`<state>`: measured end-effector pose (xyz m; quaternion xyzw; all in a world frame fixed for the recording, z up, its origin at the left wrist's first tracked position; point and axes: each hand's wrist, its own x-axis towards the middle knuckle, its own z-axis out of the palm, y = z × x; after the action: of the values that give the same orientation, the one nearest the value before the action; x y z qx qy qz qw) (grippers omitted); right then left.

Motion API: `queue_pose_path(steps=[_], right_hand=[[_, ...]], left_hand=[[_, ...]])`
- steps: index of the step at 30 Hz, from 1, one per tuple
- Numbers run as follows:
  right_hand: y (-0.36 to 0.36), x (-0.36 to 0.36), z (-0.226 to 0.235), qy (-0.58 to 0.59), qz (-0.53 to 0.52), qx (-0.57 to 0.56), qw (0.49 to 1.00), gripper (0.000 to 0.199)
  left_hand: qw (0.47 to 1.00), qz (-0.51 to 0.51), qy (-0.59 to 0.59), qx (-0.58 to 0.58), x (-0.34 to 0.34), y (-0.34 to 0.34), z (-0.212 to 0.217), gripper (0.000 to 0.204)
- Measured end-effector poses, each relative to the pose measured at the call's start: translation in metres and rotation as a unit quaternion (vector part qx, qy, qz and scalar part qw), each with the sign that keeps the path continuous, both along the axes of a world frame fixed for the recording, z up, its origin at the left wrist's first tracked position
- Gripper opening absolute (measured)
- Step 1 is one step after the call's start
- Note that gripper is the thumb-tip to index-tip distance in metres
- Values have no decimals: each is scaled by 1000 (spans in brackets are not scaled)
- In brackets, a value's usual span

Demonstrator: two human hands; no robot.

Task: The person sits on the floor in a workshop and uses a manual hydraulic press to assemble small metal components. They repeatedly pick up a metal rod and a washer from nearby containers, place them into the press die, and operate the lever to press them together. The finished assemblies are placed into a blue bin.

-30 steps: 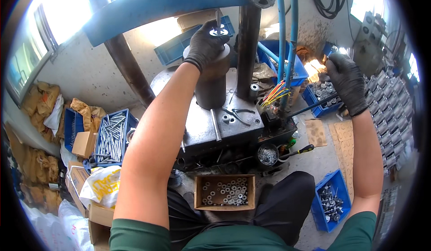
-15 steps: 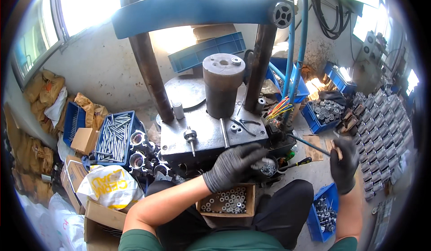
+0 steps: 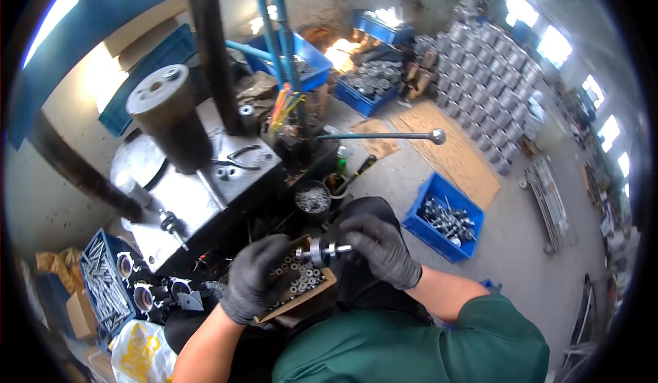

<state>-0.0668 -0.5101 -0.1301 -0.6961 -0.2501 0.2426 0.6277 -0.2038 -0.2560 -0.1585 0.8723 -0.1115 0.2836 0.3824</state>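
Note:
A short metal shaft with a bearing (image 3: 319, 252) on it lies level between my hands, above an open cardboard box of small round metal parts (image 3: 301, 279). My gloved left hand (image 3: 257, 280) is closed at the shaft's left end; its fingertips are smeared by motion. Curled round by the shaft's thin right tip is my gloved right hand (image 3: 384, 249); whether its fingers grip the tip I cannot tell. On the steel press bed (image 3: 199, 212), a similar shaft with a bearing (image 3: 169, 223) lies near the front edge, close to a pair of pliers (image 3: 240, 158).
A lever with a ball end (image 3: 437, 136) sticks out right from the press. Blue bins hold shafts with bearings (image 3: 449, 220), bare shafts (image 3: 106, 283) and round parts (image 3: 370, 78). A bowl of small metal pieces (image 3: 313, 200) stands beyond my knees. Metal cylinders (image 3: 480, 81) are stacked behind.
The view has swung to the right. My right hand has left the lever and come in beside my left hand. The shaft with a bearing now shows between them.

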Motion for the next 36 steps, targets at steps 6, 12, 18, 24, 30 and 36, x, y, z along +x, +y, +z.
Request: queue_pose_path(steps=[6, 12, 18, 24, 30, 36], right_hand=[[-86, 60, -27, 3, -257, 116, 959, 30], [-163, 117, -160, 274, -432, 72, 856, 14], [-237, 197, -291, 375, -642, 14, 669, 12], [-292, 257, -310, 118, -539, -73, 831, 35], [-123, 251, -175, 38, -156, -201, 966, 30], [24, 206, -42, -443, 195, -275, 831, 24]], left_hand=[[976, 214, 5, 45, -14, 81, 12, 42], [934, 343, 83, 56, -39, 189, -23, 41], [790, 257, 141, -539, -31, 212, -55, 58], [816, 276, 147, -485, 3, 195, -68, 60], [923, 293, 159, 193, -21, 193, -51, 31], [928, 341, 128, -80, -12, 198, -53, 17]])
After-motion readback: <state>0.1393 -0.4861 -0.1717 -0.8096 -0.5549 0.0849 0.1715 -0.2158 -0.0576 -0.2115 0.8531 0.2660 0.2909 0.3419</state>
